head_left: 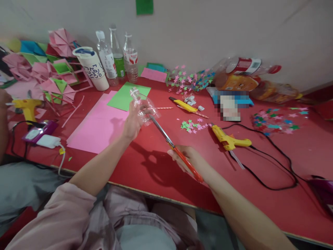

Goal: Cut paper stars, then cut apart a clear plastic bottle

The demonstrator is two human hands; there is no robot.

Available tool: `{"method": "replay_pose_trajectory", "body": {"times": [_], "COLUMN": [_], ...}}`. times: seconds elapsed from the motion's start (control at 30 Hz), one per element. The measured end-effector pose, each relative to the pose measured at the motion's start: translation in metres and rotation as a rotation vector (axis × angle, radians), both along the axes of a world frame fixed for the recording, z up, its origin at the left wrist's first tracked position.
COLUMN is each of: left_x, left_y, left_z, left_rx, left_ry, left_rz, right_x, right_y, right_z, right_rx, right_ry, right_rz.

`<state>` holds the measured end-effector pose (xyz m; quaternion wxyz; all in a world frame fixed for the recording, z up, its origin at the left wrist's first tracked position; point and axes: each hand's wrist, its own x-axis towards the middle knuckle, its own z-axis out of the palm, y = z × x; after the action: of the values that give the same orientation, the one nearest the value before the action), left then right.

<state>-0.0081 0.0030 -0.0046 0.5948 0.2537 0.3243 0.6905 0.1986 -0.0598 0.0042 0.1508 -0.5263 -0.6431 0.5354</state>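
Note:
My left hand (133, 121) is closed around a small clear plastic bottle (144, 105), held tilted above the red table (145, 163). My right hand (185, 160) grips red-handled scissors (177, 149). Their metal blades point up and left and reach the bottle's lower end. Both hands hover over the table's front middle. A pink paper sheet (97, 125) and a green sheet (127, 96) lie just beyond my left hand.
A yellow glue gun (229, 139) with a black cord lies to the right. Paper stars (192, 125), a yellow cutter (183, 104), bottles (117, 55), a white cup (91, 67) and folded paper flowers (52, 66) fill the back. Another person's arm (3, 121) is at the left edge beside a second glue gun (27, 106).

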Motion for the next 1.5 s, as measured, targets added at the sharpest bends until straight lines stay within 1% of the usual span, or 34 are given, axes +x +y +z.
{"method": "replay_pose_trajectory", "body": {"times": [0.27,0.4,0.53,0.63,0.77,1.03,1.17,1.27,1.4,1.5], "left_x": [-0.0033,-0.0034,-0.0019,-0.0009,-0.0006,-0.0023,-0.0023,-0.0007,0.0020,0.0025], "left_y": [0.0022,0.0015,0.0002,-0.0005,-0.0008,0.0015,0.0017,0.0007,-0.0009,-0.0010], "left_z": [-0.0045,-0.0042,-0.0049,-0.0060,-0.0064,-0.0087,-0.0087,-0.0083,-0.0090,-0.0105], "left_rx": [0.081,0.124,0.128,0.132,0.172,0.173,0.186,0.160,0.171,0.186], "left_ry": [0.082,0.109,0.130,0.151,0.167,0.181,0.166,0.185,0.192,0.184], "left_rz": [-0.010,-0.014,-0.030,-0.037,-0.038,-0.043,-0.041,-0.033,-0.047,-0.038], "right_x": [-0.0025,-0.0013,0.0014,0.0011,-0.0008,-0.0033,-0.0042,-0.0043,-0.0047,-0.0055], "right_y": [-0.0006,0.0009,0.0041,0.0036,0.0000,-0.0026,-0.0013,-0.0002,-0.0007,-0.0018], "right_z": [0.0025,0.0024,-0.0030,-0.0054,-0.0051,-0.0023,0.0000,0.0017,0.0030,0.0029], "right_rx": [0.025,0.066,0.132,0.105,0.057,0.063,0.046,0.024,0.054,0.046], "right_ry": [-0.025,-0.049,-0.111,-0.082,0.004,-0.041,-0.023,-0.002,-0.018,-0.013], "right_rz": [-0.002,0.039,0.082,0.078,0.036,-0.002,0.009,0.027,0.046,0.051]}}
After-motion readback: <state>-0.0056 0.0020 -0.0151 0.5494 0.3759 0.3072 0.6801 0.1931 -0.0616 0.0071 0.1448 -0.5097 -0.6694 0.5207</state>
